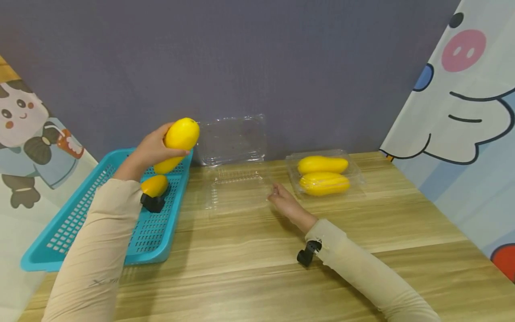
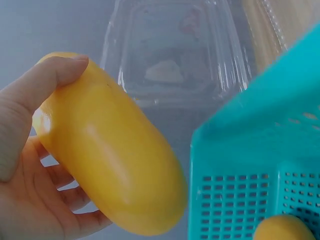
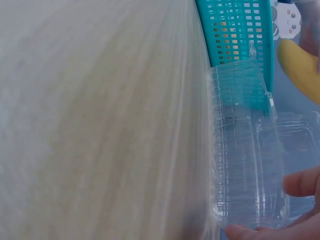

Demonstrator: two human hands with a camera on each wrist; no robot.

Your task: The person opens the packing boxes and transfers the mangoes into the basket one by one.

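My left hand [image 1: 154, 150] grips a long yellow mango [image 1: 183, 133], holding it up over the far end of the turquoise basket [image 1: 177, 223]. The left wrist view shows the thumb lying across one end of this mango [image 2: 115, 155] and the fingers beneath it. Another mango [image 1: 154, 185] lies in the basket, partly hidden by the left wrist. A clear plastic clamshell box [image 1: 237, 190] stands open on the table, its lid [image 1: 233, 139] raised against the back wall. My right hand [image 1: 286, 203] pinches the box's right edge [image 3: 282, 215] between thumb and fingers.
To the right, a second clear box [image 1: 356, 179] with its lid down contains two mangoes [image 1: 323, 183]. A dark grey wall [image 1: 257, 58] closes off the back of the wooden table [image 1: 249, 277]. Cartoon-printed cloths [image 1: 474, 112] hang at both sides.
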